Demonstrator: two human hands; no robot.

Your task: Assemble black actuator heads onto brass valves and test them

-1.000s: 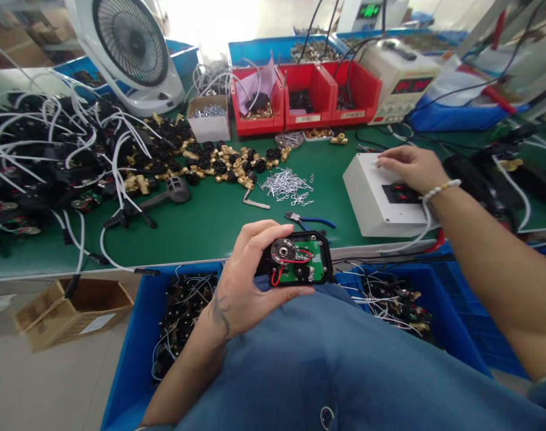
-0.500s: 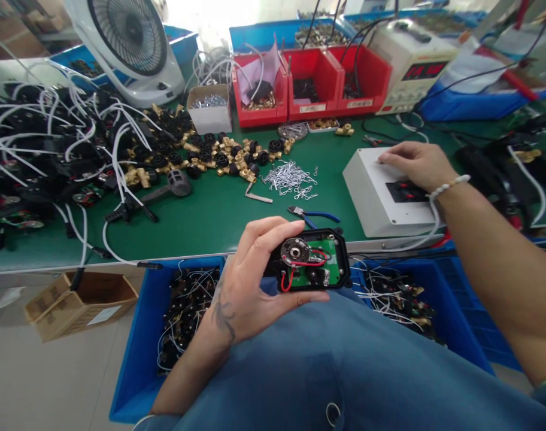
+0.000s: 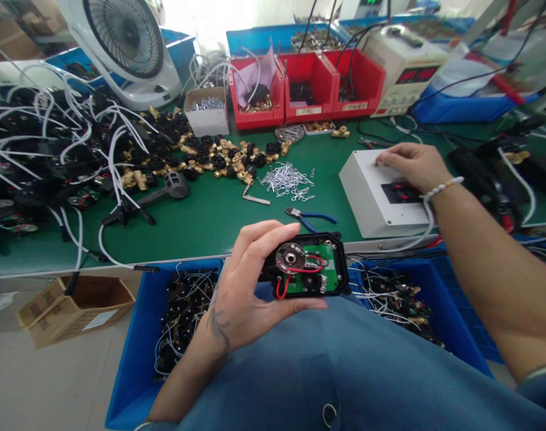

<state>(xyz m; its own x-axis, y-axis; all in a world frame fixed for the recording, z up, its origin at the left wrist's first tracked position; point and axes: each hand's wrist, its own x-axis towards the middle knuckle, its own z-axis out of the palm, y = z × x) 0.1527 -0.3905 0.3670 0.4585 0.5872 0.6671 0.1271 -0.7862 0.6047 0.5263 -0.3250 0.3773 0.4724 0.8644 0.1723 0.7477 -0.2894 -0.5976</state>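
Observation:
My left hand (image 3: 241, 293) is closed around the edge of an open black housing (image 3: 343, 263), held above the bench's front edge. Inside it sit a green circuit board (image 3: 323, 254), a round geared disc (image 3: 291, 258) and red wires. My right hand (image 3: 414, 164) rests on top of a white control box (image 3: 367, 197). Its thumb and forefinger pinch a small control (image 3: 378, 161) there, mostly hidden by the fingertips. Black terminals with red parts (image 3: 401, 193) show beside that hand. Blue-handled cutters (image 3: 311, 216) lie just beyond the housing.
Silver clips (image 3: 285, 179) and brass fittings (image 3: 237, 157) lie on the green bench (image 3: 210, 224). At left are cabled black units (image 3: 26, 161) and a fan (image 3: 124, 42). Red bins (image 3: 257, 117) and a power supply (image 3: 410, 78) stand behind. Blue crates (image 3: 129, 359) sit below.
The view has shifted slightly, so the bench objects appear a little further left. Both hands keep their holds; the power supply's red display reads differently, though blurred.

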